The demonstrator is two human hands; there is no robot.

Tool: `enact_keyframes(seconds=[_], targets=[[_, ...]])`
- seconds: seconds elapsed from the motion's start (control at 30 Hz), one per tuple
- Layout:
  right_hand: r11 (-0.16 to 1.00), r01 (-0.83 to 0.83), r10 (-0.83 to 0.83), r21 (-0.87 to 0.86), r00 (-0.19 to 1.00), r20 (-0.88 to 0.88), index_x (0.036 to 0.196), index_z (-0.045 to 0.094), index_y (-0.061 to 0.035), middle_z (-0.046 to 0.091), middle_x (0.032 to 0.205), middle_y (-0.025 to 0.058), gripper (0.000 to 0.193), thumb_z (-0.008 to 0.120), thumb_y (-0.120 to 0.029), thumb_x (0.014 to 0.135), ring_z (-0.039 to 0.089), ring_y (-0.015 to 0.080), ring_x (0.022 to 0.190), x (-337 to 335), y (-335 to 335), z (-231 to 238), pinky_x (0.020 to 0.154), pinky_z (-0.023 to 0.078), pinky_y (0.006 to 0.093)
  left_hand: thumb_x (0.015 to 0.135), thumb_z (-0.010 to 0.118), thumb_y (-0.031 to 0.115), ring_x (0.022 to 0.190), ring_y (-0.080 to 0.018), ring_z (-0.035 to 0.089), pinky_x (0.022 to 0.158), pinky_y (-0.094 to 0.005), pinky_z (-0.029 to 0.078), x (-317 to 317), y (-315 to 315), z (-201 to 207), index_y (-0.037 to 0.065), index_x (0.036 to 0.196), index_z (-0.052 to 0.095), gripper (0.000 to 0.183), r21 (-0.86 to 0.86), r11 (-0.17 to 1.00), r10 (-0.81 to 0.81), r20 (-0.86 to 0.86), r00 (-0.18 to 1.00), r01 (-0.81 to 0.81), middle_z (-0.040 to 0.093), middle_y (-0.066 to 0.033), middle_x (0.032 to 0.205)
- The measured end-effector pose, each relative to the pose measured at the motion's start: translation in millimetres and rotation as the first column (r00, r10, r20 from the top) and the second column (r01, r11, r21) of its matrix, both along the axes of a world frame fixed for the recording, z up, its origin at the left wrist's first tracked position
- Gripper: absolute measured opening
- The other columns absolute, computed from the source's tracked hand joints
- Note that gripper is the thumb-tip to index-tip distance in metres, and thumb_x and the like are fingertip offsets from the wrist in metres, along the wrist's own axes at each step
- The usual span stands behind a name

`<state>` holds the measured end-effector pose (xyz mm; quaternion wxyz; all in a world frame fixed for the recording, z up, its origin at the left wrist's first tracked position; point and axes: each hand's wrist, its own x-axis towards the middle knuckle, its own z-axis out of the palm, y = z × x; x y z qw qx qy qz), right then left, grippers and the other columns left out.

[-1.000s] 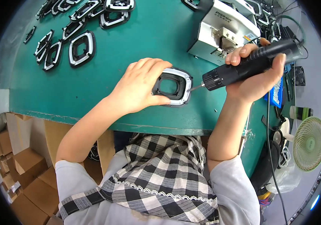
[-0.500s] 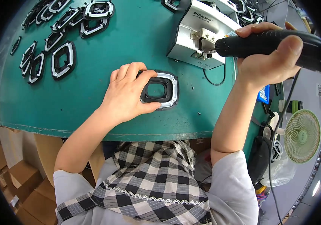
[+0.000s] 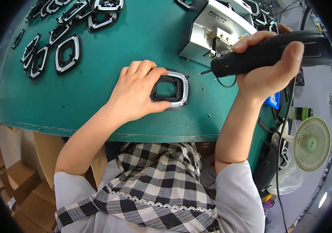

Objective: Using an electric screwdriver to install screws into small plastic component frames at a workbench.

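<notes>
My left hand (image 3: 136, 89) grips the left side of a black and silver frame (image 3: 184, 89) lying flat on the green table, thumb and forefinger pressed to its face. In my right hand (image 3: 268, 72) is a black electric screwdriver (image 3: 247, 58), held level with its thin bit pointing left. The bit tip hangs over the table, to the right of the frame and apart from it. A screw appears to sit at the tip, though it is too small to be sure. Behind the screwdriver stands a silver screw feeder (image 3: 212, 29), partly covered by it.
More black and silver frames (image 3: 68, 53) lie in a group at the far left. Loose screws (image 3: 209, 115) are scattered right of the held frame. A blue tray (image 3: 273, 100) of small parts sits beyond my right forearm, near a green fan (image 3: 311, 143). A cable (image 3: 278, 171) hangs at the right.
My right hand has drawn the screwdriver away from the screw feeder, leftward and nearer, and its bit now shows. My left hand still holds the frame.
</notes>
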<state>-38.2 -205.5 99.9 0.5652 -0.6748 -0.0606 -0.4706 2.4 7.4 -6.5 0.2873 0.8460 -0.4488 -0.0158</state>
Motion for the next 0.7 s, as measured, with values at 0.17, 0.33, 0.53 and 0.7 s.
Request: enact_keyframes(seconds=[0.17,0.33,0.53,0.7], targets=[[0.999,0.041,-0.042,-0.027,0.998,-0.040,0.112,0.040,0.0065,0.056,0.060,0.0151,0.068,0.053,-0.055,0.085,0.055,0.0219,0.043,2,24,-17,0.041,0.047,0.0298,0.062,0.079,0.033,0.112,-0.0283,0.044,0.095,-0.0406,0.036,1,0,2,0.010,0.117,0.055,0.065,0.016,1.000,-0.010,-0.024,1.000,0.010,0.049,-0.0084,0.112],[0.996,0.046,-0.051,-0.078,0.996,-0.068,0.112,0.040,0.0071,0.056,0.059,0.0145,0.067,0.053,-0.053,0.086,0.056,0.0204,0.043,6,33,-26,0.042,0.047,0.0283,0.062,0.079,0.033,0.113,-0.0286,0.044,0.096,-0.0405,0.036,0,0,1,0.010,0.117,0.055,0.065,0.021,1.000,-0.004,-0.022,1.000,0.004,0.048,-0.0086,0.113],[0.990,-0.131,0.126,0.042,0.986,0.108,0.099,0.046,0.0036,0.056,0.063,0.0066,0.037,0.068,-0.022,0.083,0.056,0.0117,0.047,8,39,-41,0.043,0.048,0.0237,0.062,0.079,0.032,0.113,-0.0292,0.043,0.097,-0.0404,0.036,0,-1,2,0.009,0.117,0.055,0.065,0.011,1.000,-0.004,-0.044,0.999,0.005,0.048,-0.0092,0.113],[0.981,-0.193,0.193,-0.002,0.978,0.079,0.102,0.049,0.0052,0.059,0.061,0.0085,0.041,0.067,-0.026,0.084,0.056,0.0113,0.047,7,33,-45,0.045,0.044,0.0217,0.062,0.079,0.033,0.113,-0.0295,0.043,0.097,-0.0412,0.037,0,-1,2,0.008,0.117,0.055,0.065,0.013,1.000,-0.004,-0.065,0.998,0.005,0.047,-0.0096,0.113]])
